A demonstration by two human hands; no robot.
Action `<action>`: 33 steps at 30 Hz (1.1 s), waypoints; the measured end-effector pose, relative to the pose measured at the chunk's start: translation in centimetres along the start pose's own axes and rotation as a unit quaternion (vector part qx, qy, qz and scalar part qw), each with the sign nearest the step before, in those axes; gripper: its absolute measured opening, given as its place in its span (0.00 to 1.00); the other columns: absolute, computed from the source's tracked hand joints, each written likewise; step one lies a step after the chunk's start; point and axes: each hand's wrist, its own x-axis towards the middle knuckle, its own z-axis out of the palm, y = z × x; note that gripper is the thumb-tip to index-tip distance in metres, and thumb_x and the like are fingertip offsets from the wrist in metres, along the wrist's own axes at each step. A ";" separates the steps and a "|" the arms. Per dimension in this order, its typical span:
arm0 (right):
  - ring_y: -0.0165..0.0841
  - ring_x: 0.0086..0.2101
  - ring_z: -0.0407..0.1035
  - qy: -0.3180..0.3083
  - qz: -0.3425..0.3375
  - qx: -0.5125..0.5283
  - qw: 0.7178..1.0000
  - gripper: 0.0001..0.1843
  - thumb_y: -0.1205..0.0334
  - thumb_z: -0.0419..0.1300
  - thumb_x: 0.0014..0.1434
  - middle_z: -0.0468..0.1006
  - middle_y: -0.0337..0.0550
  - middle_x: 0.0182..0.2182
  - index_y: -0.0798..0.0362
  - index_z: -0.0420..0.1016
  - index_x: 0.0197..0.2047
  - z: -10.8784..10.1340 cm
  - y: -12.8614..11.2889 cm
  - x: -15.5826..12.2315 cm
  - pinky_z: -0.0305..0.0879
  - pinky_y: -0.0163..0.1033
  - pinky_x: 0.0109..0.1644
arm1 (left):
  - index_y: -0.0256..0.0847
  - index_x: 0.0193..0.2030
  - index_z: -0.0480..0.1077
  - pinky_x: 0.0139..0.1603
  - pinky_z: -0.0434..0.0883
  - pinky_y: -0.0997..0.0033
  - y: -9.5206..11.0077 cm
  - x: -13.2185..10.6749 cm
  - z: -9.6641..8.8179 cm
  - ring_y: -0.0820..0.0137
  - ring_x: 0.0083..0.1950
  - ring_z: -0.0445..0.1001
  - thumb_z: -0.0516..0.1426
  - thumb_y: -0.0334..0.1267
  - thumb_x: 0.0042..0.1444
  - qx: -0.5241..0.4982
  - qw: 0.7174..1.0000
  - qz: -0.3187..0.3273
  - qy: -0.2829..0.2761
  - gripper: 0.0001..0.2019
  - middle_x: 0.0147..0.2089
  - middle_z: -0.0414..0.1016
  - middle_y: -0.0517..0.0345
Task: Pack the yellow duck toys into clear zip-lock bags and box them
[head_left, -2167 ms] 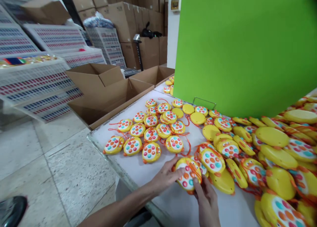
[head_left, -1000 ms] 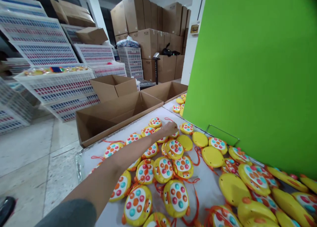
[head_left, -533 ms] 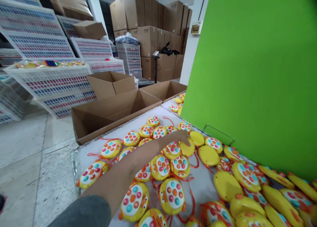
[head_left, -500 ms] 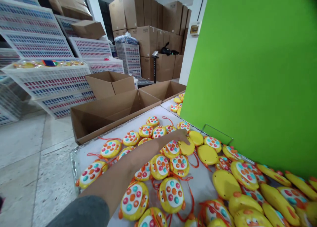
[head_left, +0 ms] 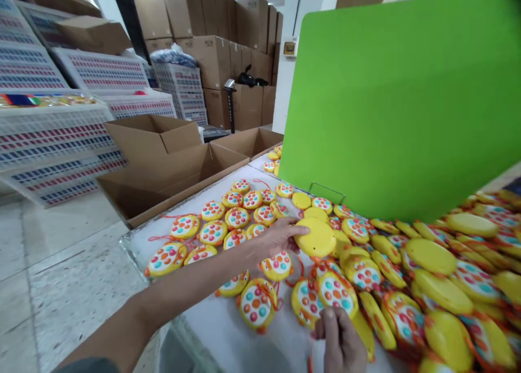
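Observation:
My left hand (head_left: 283, 236) is closed on the edge of a yellow duck-shaped pop toy (head_left: 316, 237), whose plain yellow back is turned up. This toy is raised over the others on the white table (head_left: 260, 351). At the lower edge of the view, my right hand (head_left: 341, 337) has its fingers curled in a pinch. What lies between them, if anything, is hidden. Just beyond it sits a duck toy (head_left: 337, 292) with coloured bubbles facing up. Left of my left hand, several such toys (head_left: 214, 233) lie bubble side up, some with orange cord loops.
A dense heap of the same toys (head_left: 431, 256) covers the right side. Behind it stands a tall green board (head_left: 391, 101) with a wire stand (head_left: 328, 187). Open cartons (head_left: 163, 180) line the table's far left edge. White crates (head_left: 61, 145) and stacked boxes (head_left: 203, 63) fill the background.
My left hand has come nearer and now holds a toy above the table. My right hand has entered at the bottom. The view has turned right, showing more of the heap.

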 end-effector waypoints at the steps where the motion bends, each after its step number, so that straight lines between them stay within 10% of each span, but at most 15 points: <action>1: 0.27 0.22 0.59 0.008 -0.003 0.008 1.000 0.24 0.47 0.48 0.61 0.62 0.34 0.17 0.52 0.61 0.19 -0.4 -0.1 -0.2 0.58 0.33 0.28 | 0.36 0.42 0.68 0.25 0.69 0.75 -0.5 -1.3 0.7 0.71 0.28 0.72 0.65 0.40 0.41 -0.013 1.000 -0.006 -0.009 0.21 0.34 0.74 0.53; 6: 0.32 0.32 0.65 0.116 -0.068 0.022 0.991 0.14 0.50 0.57 0.56 0.70 0.41 0.32 0.52 0.69 0.38 -2.1 -1.7 -2.0 0.63 0.35 0.32 | 0.36 0.39 0.67 0.23 0.66 0.77 -2.6 -6.2 3.0 0.72 0.27 0.71 0.66 0.41 0.38 -0.038 0.998 -0.034 -0.036 0.21 0.32 0.74 0.55; 10: 0.41 0.50 0.61 0.171 -0.217 -0.062 0.959 0.24 0.56 0.63 0.52 0.64 0.52 0.51 0.52 0.67 0.52 -2.8 -2.8 -3.9 0.65 0.44 0.45 | 0.36 0.38 0.66 0.21 0.65 0.77 -4.0 -9.5 4.3 0.73 0.25 0.70 0.66 0.42 0.38 -0.034 0.998 -0.047 -0.040 0.22 0.30 0.73 0.56; 20: 0.34 0.36 0.68 0.201 -0.273 0.020 0.941 0.05 0.61 0.58 0.56 0.73 0.43 0.32 0.54 0.71 0.32 -4.9 -0.8 -10.2 0.64 0.44 0.43 | 0.30 0.37 0.69 0.19 0.65 0.76 -8.4 -17.3 6.9 0.74 0.20 0.67 0.61 0.38 0.45 -0.095 0.991 -0.082 -0.053 0.15 0.27 0.71 0.55; 26: 0.34 0.33 0.67 0.221 -0.174 -0.022 0.959 0.12 0.54 0.55 0.58 0.73 0.43 0.30 0.54 0.70 0.33 -8.2 0.5 -15.3 0.62 0.40 0.41 | 0.32 0.38 0.68 0.20 0.65 0.76 -10.2 -19.7 7.5 0.74 0.21 0.69 0.57 0.37 0.50 -0.109 0.989 -0.096 -0.031 0.11 0.28 0.73 0.55; 33: 0.38 0.43 0.68 0.157 -0.290 -0.086 0.940 0.15 0.55 0.60 0.55 0.73 0.48 0.44 0.53 0.73 0.45 -8.4 0.0 -15.5 0.64 0.45 0.47 | 0.32 0.38 0.69 0.19 0.64 0.75 -11.4 -21.9 8.7 0.74 0.18 0.67 0.59 0.37 0.48 -0.070 0.991 -0.097 -0.065 0.12 0.24 0.72 0.56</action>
